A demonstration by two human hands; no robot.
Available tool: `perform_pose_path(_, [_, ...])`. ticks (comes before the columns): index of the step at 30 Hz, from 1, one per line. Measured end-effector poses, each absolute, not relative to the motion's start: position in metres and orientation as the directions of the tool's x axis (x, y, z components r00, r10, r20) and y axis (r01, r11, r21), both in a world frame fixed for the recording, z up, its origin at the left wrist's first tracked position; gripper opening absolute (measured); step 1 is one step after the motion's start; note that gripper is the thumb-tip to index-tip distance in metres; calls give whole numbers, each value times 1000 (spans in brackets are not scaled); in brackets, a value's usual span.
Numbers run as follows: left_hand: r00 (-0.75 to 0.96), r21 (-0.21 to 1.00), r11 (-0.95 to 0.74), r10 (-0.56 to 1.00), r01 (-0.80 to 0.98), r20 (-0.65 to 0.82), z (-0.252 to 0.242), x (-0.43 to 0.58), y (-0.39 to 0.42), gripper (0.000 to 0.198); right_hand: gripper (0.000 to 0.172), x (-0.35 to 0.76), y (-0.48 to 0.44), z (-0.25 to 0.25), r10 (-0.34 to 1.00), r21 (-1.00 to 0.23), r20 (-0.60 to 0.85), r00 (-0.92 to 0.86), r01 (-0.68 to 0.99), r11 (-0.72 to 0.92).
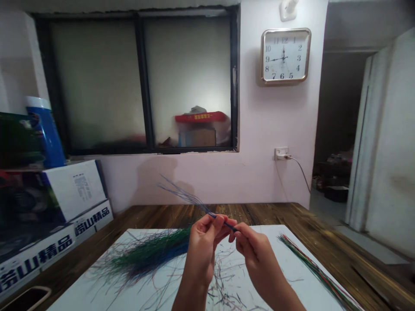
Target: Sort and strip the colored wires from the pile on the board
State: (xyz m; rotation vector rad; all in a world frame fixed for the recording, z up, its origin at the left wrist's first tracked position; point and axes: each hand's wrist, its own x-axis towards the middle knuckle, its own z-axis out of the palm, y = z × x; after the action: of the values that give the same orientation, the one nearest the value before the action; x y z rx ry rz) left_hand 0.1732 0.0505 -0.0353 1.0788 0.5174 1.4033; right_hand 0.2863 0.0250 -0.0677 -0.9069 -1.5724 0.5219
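A thin bundle of blue wires is held up over the white sheet, its loose ends fanning out to the upper left. My left hand is closed around the middle of the bundle, thumb pressed on top. At the bundle's right end, my right hand pinches the wires between thumb and fingers. Behind and left of my left hand lies a large tangled pile of green and blue wires. Short wire scraps are scattered on the sheet below my hands.
A sorted strip of green and red wires lies along the sheet's right side. The wooden table reaches to the wall. Stacked cartons and a blue bottle stand at left. A phone-like object lies at the lower left.
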Motion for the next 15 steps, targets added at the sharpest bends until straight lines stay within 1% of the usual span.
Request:
perform_pose_path(2, [145, 822, -166, 947, -545, 287, -35, 173, 49, 22, 29, 283, 25, -69, 765, -726, 644, -5, 313, 613])
perform_pose_path(4, [90, 820, -207, 950, -534, 299, -35, 173, 50, 22, 31, 282, 25, -69, 751, -677, 660, -20, 418, 606])
perform_pose_path(7, [8, 824, -285, 943, -489, 332, -36, 174, 51, 18, 31, 284, 26, -70, 733, -580, 679, -36, 586, 566])
perform_pose_path(10, [-28, 829, -313, 940, -464, 339, -37, 177, 52, 14, 30, 287, 29, -74, 696, -472, 717, -38, 709, 524])
perform_pose_path(13, [-47, 831, -329, 937, -448, 346, -37, 178, 52, 13, 31, 286, 32, -77, 654, -370, 755, -51, 790, 488])
perform_pose_path(15, [-50, 834, -329, 938, -444, 344, -37, 178, 52, 13, 32, 286, 33, -78, 626, -323, 778, -58, 817, 478])
